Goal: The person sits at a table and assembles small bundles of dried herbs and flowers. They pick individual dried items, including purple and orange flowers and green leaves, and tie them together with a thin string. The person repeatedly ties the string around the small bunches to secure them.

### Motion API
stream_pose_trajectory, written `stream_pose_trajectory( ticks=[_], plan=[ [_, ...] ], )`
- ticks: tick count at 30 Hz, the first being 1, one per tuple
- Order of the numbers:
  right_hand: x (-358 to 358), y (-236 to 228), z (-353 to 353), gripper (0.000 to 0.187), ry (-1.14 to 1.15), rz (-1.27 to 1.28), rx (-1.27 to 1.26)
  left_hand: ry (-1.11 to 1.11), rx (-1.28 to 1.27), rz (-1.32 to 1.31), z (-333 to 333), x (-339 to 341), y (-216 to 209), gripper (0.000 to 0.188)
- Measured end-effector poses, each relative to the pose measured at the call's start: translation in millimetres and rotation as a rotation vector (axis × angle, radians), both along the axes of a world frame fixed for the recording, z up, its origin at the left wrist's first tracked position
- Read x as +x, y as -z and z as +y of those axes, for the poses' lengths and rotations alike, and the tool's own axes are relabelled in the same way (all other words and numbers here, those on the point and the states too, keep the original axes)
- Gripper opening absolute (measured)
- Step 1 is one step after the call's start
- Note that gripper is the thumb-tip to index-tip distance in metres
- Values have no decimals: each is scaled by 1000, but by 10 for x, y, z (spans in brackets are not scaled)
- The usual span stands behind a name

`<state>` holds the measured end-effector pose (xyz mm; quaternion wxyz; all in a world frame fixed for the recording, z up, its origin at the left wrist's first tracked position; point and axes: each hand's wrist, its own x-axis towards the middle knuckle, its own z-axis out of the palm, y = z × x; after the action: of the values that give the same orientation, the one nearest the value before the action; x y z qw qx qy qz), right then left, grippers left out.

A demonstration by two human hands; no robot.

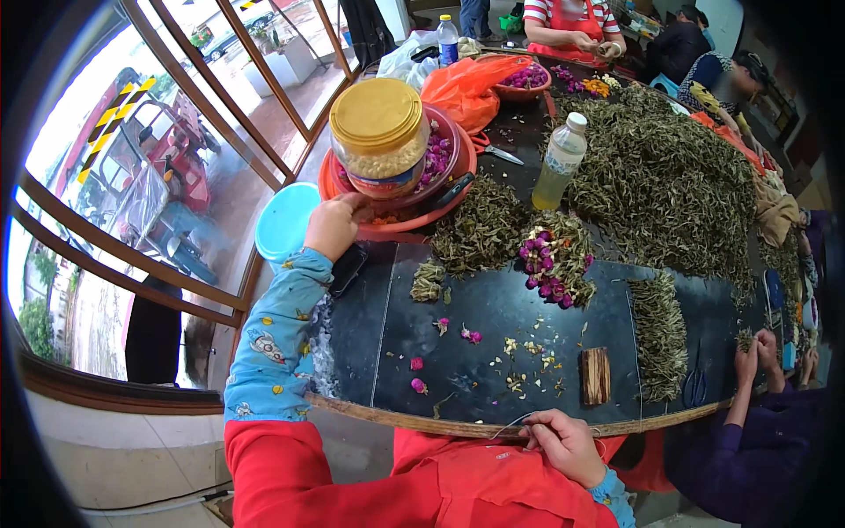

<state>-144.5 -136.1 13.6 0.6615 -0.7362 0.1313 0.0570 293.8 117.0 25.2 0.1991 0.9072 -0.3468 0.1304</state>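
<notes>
My left hand (333, 227) reaches to the near rim of an orange basin (414, 225), its fingers bunched beside some orange petals; what they pinch is hidden. Inside that basin sits a smaller red bowl (457, 180) of purple-pink flower buds. A clear jar with a yellow lid (377, 114) stands on top, full of pale pieces. At the table's front edge my right hand (563, 443) is closed on a thin pale thread (510, 426). Ahead of it lie a bundle of dried stems with purple buds (556, 261), loose buds (419, 385) and pale petal bits (515, 381).
A large heap of dried leaves (669, 185) covers the right back. A bottle of yellow liquid (561, 163), scissors (503, 156), a wooden block (595, 376), a stem row (658, 334) and blue scissors (695, 387) lie around. Co-workers' hands (757, 352) work at the right and far side.
</notes>
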Motion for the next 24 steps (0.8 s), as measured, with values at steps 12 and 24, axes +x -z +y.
stream_pose_trajectory(
  ticks=[12, 24],
  plan=[
    [-30, 36, -21, 18, -58, -11, -5, 269, -92, 254, -27, -1731, 489, 17],
    [-59, 128, -63, 25, 14, -72, 29, -45, -93, 201, 21, -2017, 610, 19]
  ],
)
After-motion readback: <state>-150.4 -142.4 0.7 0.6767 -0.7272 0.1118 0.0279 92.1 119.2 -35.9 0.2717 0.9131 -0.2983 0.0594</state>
